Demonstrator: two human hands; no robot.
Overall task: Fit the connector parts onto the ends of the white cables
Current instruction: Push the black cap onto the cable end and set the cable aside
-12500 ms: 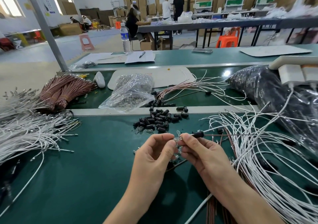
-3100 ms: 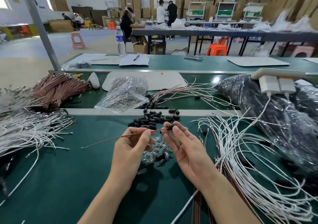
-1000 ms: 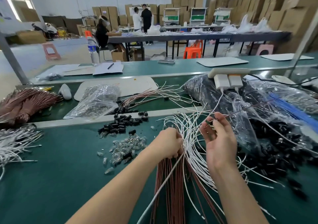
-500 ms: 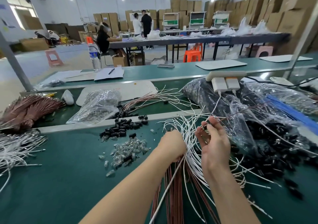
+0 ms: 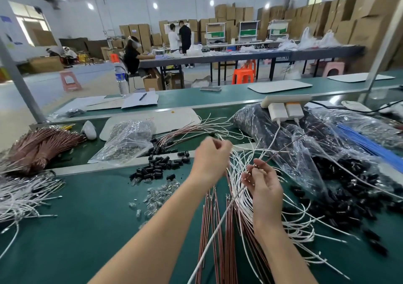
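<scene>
Head view: a worker at a green-matted assembly surface (image 5: 87,229) sorts through a loose fan of thin, glossy white cables (image 5: 294,225). The fan spreads across the right half of the surface, just in front of crinkled clear plastic bags (image 5: 253,120) packed with black parts. The left hand (image 5: 212,155) is raised over the far edge of the fan, back to the camera. Its grip is curled closed on what appears to be the tip of one or two white cables, likely to tease a strand free of the tangle; blur hides the exact pinch. The right hand (image 5: 261,183) has its grip clamped, thumb against fingertips, on a single slim reddish-brown cable (image 5: 287,146) that slants up and away to the right. It is probably kept aloft so it does not slip back among the straight brown cables (image 5: 218,229) lying bundled beneath both forearms. Within easy reach to the left sit the parts to be fitted: a scatter of short, matte black cylindrical sleeves (image 5: 159,168) and, nearer the worker, a small heap of shiny clear-and-metal connector pieces (image 5: 160,196). At the far left edge, white cables with metal tips (image 5: 21,198) lie stacked apart, seemingly the finished lot. Neither hand holds a connector part, so fitting looks not yet begun on this cable.
</scene>
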